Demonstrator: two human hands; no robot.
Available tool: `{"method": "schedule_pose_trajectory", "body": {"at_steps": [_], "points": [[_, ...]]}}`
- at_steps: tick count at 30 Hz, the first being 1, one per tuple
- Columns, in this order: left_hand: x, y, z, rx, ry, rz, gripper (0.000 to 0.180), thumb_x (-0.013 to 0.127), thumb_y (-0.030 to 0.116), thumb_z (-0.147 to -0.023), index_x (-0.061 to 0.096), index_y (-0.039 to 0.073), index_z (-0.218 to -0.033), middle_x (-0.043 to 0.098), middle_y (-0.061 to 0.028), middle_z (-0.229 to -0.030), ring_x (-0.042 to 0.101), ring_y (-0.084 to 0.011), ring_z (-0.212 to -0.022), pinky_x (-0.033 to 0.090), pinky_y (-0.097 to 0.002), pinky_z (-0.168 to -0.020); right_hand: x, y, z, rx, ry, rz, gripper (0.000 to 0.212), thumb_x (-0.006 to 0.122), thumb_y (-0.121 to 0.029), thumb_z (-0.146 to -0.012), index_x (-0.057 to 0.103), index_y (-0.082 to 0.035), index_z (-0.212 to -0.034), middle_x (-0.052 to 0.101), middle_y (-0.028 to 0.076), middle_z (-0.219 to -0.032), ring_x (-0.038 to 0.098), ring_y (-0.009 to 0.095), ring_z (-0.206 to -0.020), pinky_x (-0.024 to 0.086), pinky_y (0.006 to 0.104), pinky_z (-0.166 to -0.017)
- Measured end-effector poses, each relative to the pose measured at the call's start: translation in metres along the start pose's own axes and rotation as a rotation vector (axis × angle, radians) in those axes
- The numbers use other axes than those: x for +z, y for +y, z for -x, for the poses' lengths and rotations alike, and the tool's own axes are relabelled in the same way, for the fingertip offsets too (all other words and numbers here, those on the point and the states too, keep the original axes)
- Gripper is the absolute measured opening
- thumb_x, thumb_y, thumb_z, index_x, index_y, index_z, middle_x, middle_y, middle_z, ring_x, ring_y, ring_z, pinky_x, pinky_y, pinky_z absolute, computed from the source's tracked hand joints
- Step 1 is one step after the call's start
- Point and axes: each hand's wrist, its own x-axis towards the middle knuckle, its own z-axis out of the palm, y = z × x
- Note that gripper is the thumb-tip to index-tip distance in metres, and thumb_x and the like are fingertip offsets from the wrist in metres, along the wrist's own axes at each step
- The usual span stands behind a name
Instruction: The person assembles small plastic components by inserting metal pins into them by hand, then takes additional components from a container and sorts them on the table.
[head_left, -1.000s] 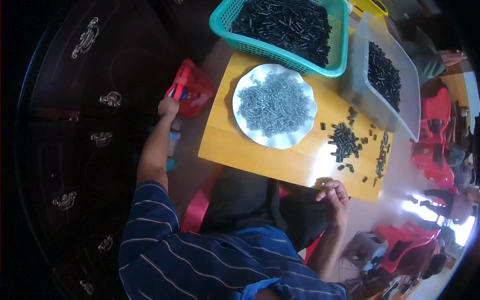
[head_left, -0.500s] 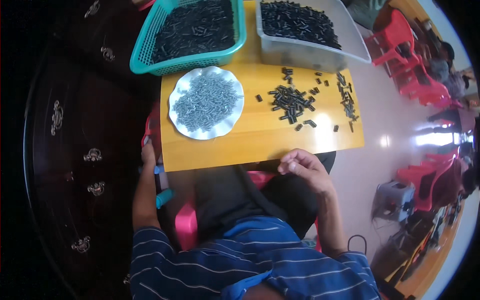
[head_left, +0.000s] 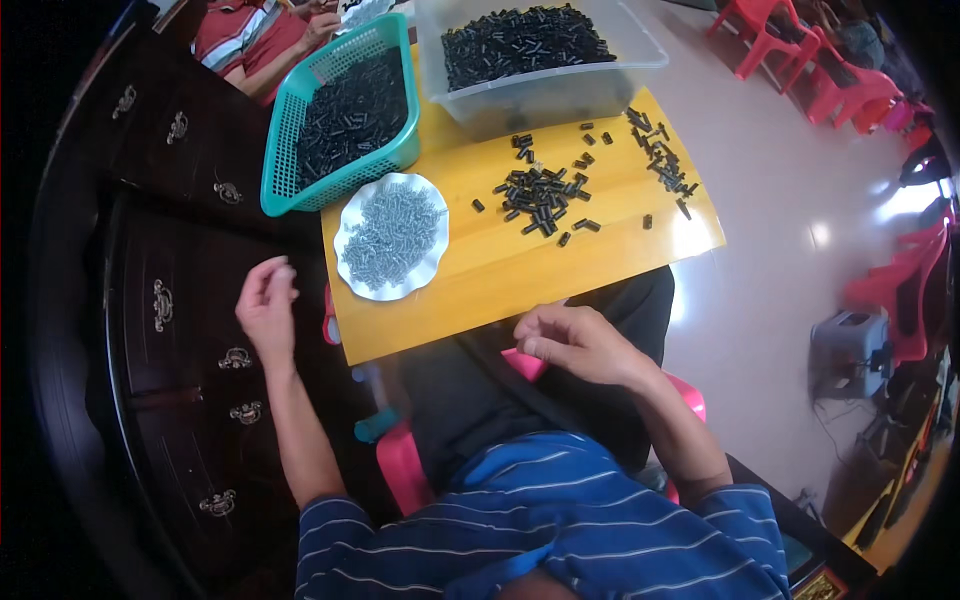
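My left hand is raised off the table's left side, in front of the dark drawers. Its fingers are curled in toward the thumb; anything between them is too small to make out. Just past the table's front edge, above my lap, my right hand has its fingers bent against the thumb, their contents hidden. A white wavy-rimmed plate heaped with small clear pieces stands at the table's left. To its right lies a loose pile of short black tubes. A further group of thin dark pieces lies along the right edge.
At the back of the yellow table stand a green basket and a translucent bin, both filled with black pieces. Dark drawers line the left. Another person's arm shows beyond the basket. Red chairs stand right.
My left hand has come up from beside the table's left edge, next to a red thing. My right hand has shifted slightly left. The view has turned, bringing another person into sight.
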Motion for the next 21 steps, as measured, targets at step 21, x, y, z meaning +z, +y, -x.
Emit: {"method": "schedule_pose_trajectory", "body": {"at_steps": [21], "points": [[0.299,0.081,-0.048,0.786,-0.721,-0.493,0.011,0.068,0.013,-0.082,0.074,0.008,-0.089,0.068,-0.0097,-0.086,0.067,-0.0313,-0.081,0.053,-0.0409,-0.074,-0.005,0.039,0.008,-0.2,0.093,1.443,0.02,0.064,-0.013,-0.082,0.068,-0.008,-0.1,0.068,0.016,-0.095,0.072,0.028,-0.076,0.055,0.0391,-0.067]]}}
